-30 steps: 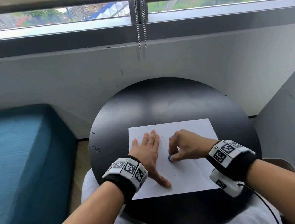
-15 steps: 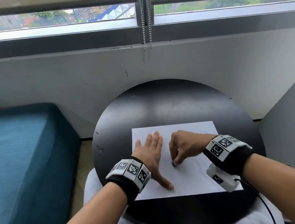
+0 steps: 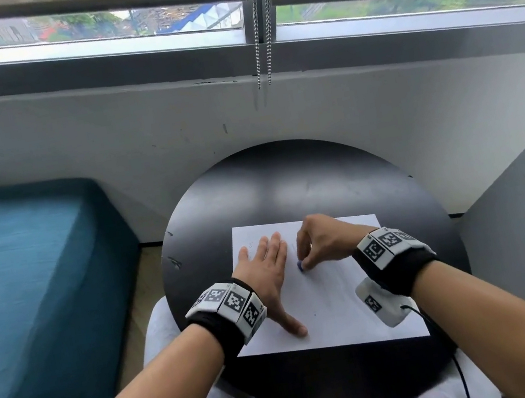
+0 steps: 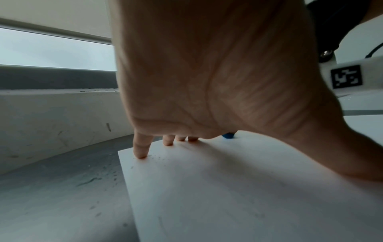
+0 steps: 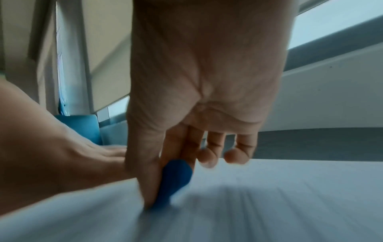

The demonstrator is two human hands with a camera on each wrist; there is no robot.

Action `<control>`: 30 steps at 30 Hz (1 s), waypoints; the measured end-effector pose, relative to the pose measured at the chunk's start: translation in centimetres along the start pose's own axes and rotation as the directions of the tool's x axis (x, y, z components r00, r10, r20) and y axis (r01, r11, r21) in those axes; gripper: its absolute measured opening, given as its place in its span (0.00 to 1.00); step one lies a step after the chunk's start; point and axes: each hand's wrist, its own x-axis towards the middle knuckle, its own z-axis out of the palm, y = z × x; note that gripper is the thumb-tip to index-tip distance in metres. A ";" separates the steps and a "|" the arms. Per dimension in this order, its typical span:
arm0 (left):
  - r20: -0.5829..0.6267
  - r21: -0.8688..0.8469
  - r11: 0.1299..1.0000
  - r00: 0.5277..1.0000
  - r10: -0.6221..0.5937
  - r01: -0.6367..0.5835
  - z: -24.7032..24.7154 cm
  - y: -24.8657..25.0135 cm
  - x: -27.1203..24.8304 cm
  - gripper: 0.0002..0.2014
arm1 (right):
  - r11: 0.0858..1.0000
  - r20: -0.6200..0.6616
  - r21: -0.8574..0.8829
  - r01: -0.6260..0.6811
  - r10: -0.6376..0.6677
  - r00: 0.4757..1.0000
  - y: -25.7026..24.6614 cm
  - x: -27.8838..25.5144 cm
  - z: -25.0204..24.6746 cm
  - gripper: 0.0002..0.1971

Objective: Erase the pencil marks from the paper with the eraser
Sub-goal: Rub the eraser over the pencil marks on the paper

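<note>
The paper (image 3: 334, 305) lies flat on the round black bench (image 3: 286, 181), its near edge toward the person. The left hand (image 3: 266, 271) rests palm down on the paper's left part, fingers (image 4: 142, 147) straight and slightly spread with their tips pressing the sheet, thumb stretched out toward the near edge; it holds nothing. Just right of it, the right hand (image 3: 322, 241) pinches the blue eraser (image 3: 300, 265) between thumb and first fingers (image 5: 186, 144), the eraser's lower end touching the paper near its middle, while the ring and little fingers curl loosely above the sheet. In the right wrist view the paper is streaked with blur. Small dark crumbs (image 4: 154, 158) dot the paper by the left little finger. A teal bed (image 3: 26, 290) stands to the left of the bench, and bead chains (image 3: 260, 25) hang from the window blind above the wall.
</note>
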 end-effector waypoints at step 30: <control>0.026 -0.008 1.000 1.000 0.005 -0.005 -0.2 0.1 -0.2 0.78 | 0.999 0.056 -0.045 0.000 0.003 0.998 0.1 2.1 -1.2 0.04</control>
